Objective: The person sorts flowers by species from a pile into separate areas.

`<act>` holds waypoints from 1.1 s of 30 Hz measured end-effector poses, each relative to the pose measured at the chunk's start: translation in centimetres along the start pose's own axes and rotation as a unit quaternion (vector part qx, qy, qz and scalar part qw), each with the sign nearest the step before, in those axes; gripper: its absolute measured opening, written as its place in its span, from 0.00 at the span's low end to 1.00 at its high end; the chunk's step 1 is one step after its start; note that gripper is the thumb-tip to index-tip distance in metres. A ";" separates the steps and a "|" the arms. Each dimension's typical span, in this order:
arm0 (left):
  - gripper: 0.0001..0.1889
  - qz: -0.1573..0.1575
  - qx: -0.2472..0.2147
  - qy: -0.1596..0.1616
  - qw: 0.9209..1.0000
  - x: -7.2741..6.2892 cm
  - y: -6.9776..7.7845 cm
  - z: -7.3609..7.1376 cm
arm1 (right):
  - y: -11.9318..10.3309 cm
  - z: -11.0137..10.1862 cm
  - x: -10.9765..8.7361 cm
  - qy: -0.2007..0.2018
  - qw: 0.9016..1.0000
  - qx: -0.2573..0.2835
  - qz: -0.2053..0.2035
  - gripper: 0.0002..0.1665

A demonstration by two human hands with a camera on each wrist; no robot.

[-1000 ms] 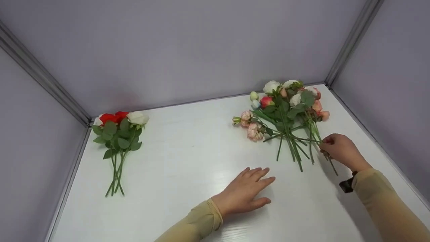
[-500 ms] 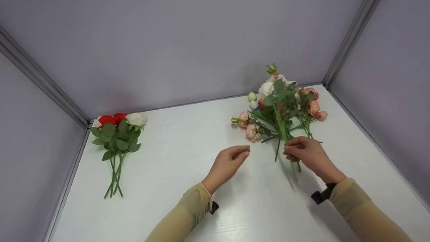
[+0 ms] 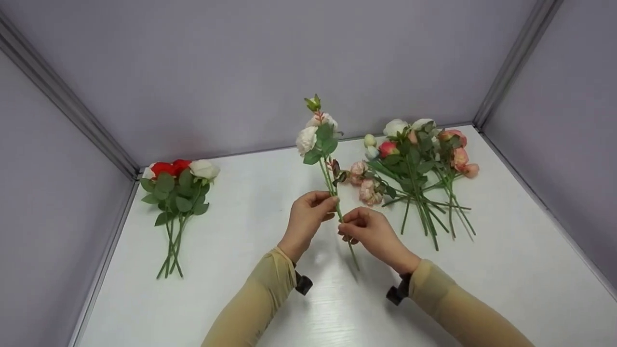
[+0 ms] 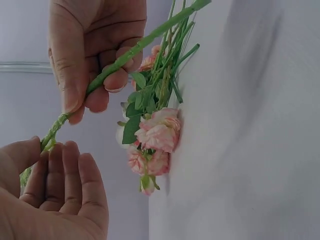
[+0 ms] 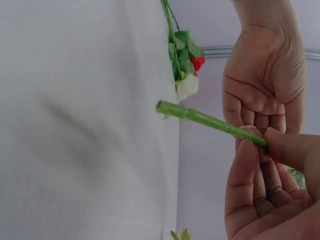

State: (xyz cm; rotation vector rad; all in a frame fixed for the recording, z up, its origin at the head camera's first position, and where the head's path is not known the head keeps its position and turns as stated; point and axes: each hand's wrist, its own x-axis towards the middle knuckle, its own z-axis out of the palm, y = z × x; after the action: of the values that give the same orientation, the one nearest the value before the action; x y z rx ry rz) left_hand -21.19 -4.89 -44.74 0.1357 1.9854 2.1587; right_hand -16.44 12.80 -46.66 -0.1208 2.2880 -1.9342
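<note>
A white flower with several blooms, green leaves and a bud on top is held up over the middle of the table, tilted a little left. My left hand pinches its green stem just below the leaves. Lower on the same stem, my right hand pinches it between thumb and fingers. The cut end of the stem sticks out past my right fingers in the right wrist view. In the left wrist view both hands meet the stem, close together but apart.
On the right lies a pile of mixed flowers with crossed stems. Pale pink blooms lie at its left edge. Red and white roses lie at the far left. Grey walls close in the white table behind and at both sides.
My right hand has lifted the white flower from the right pile and carried it left to the middle. My left hand, open a second ago, has come up and taken hold of the stem.
</note>
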 end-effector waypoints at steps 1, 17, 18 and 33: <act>0.14 -0.003 -0.005 0.002 1.000 0.0 0.0 -0.2 | 0.0 0.2 0.0 -0.003 1.000 0.006 0.002 0.14; 0.14 -0.014 -0.039 0.009 0.999 0.4 0.7 -2.6 | 2.4 2.4 -3.6 -0.073 0.993 0.074 0.057 0.17; 0.15 -0.014 -0.042 0.007 0.999 0.4 0.7 -2.6 | 2.4 2.5 -3.6 -0.070 0.993 0.077 0.056 0.17; 0.18 -0.047 -0.038 0.009 0.998 -0.2 -0.2 -2.6 | 2.4 3.4 -3.1 -0.047 0.997 0.044 0.046 0.17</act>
State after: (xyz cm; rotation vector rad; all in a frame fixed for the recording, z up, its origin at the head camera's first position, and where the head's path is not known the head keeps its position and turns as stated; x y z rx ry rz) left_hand -21.52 -7.48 -45.18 0.0115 1.8753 2.1803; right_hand -12.81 10.40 -49.44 -0.0925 2.1085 -1.9356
